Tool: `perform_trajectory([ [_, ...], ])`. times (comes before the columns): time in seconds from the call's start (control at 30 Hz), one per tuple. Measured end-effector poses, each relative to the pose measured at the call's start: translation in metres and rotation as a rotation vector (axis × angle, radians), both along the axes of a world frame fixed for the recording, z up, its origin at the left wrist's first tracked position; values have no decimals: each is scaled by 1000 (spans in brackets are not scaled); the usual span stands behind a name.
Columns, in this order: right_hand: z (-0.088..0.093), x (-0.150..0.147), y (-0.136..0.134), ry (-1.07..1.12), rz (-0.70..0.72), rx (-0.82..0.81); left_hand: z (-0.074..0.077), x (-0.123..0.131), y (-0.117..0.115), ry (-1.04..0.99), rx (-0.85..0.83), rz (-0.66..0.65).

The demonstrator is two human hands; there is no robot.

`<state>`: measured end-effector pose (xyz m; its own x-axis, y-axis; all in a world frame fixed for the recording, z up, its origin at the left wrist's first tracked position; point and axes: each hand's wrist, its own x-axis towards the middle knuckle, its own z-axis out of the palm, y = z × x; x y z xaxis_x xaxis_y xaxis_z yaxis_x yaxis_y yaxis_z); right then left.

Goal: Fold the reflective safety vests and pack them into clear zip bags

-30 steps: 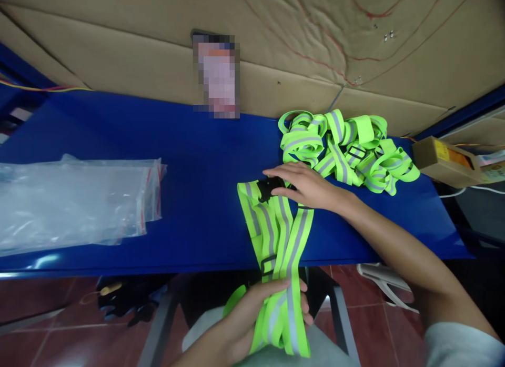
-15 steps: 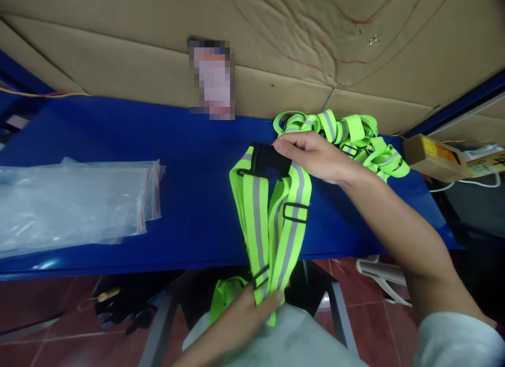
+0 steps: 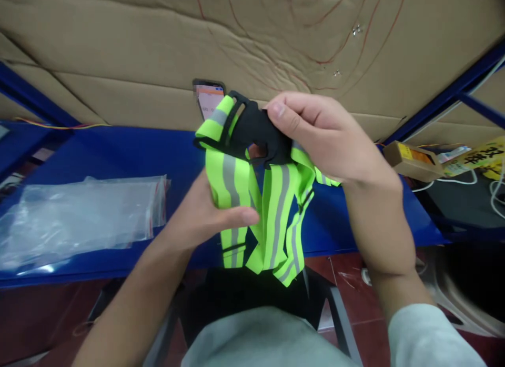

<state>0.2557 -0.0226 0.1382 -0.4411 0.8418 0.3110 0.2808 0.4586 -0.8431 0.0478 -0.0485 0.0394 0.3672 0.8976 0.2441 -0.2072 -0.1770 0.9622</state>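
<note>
A reflective strap vest, with neon-yellow bands and grey stripes, hangs in front of me above the table's near edge. My right hand pinches the black plate at its top between thumb and fingers. Lower down on the left, my left hand is around the hanging bands, thumb across the front; its fingers are hidden behind them. Black slider buckles sit on the bands, whose folded lower ends dangle free. Behind my right hand, a bit of another yellow strap shows on the table.
Clear zip bags with red seals lie at the left of the blue table. A phone leans on the cardboard wall. A small brown box and white cables are at the right.
My right hand has lifted the vest closer to me, its black plate now higher. My left hand has come up from the band ends near my lap to the upper bands. The view has shifted.
</note>
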Motion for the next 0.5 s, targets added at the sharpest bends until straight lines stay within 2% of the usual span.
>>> perform_trajectory([
  [0.1, -10, -2, 4, -21, -67, 180, 0, 20, 4, 33, -81, 50],
  [0.27, -29, -1, 17, 21, -88, 247, -3, 41, 11, 118, -11, 249],
  [0.37, -37, 11, 27, 41, -55, 180, -9, 43, 27, 117, -20, 252],
  [0.5, -43, 36, 42, -106, -36, -97, -21, 41, 51, -69, -189, 178],
])
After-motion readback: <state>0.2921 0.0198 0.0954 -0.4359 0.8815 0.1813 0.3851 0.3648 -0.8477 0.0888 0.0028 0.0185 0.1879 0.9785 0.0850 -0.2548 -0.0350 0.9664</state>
